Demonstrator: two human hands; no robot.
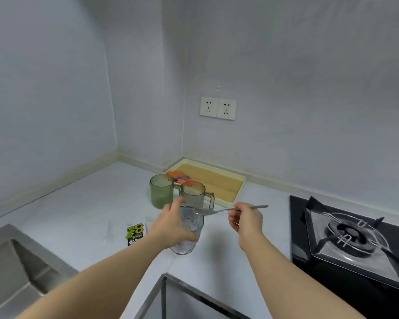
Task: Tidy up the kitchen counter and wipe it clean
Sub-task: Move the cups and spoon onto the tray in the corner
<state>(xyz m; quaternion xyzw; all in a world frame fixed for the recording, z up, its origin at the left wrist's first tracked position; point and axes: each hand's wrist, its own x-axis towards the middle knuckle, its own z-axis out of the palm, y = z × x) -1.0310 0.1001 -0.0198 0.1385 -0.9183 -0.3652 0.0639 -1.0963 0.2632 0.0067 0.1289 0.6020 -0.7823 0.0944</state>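
1. Pale counter (pixel 78 199) wraps the corner; I see bare room left of the green cup (pixel 161 192), toward the steel sink (pixel 16 261).
2. Black stove (pixel 346 233) borders its right edge.
3. Yellow tray (pixel 219 183) sits against the back wall.
4. My left hand (pixel 173 224) grips a clear glass (pixel 191 229) near the counter's front edge.
5. My right hand (pixel 247 221) pinches a spoon (pixel 207 211), its bowl at the glass rim.
6. Packet (pixel 136 233) beside the glass reads "8"; the other print is too small.

Clear ripple-patterned glass (pixel 194 223) in my left hand (pixel 173 224), silver spoon (pixel 213 211) in my right hand (pixel 245 221), ribbed green mug (pixel 161 191) far left, ribbed smoky-grey mug (pixel 194 194) beside it, pale yellow tray (pixel 217 178), orange packet (pixel 179 177) with purple label, black sachet (pixel 136 233) printed lime-green, white counter (pixel 83 203), black hob (pixel 297 226)
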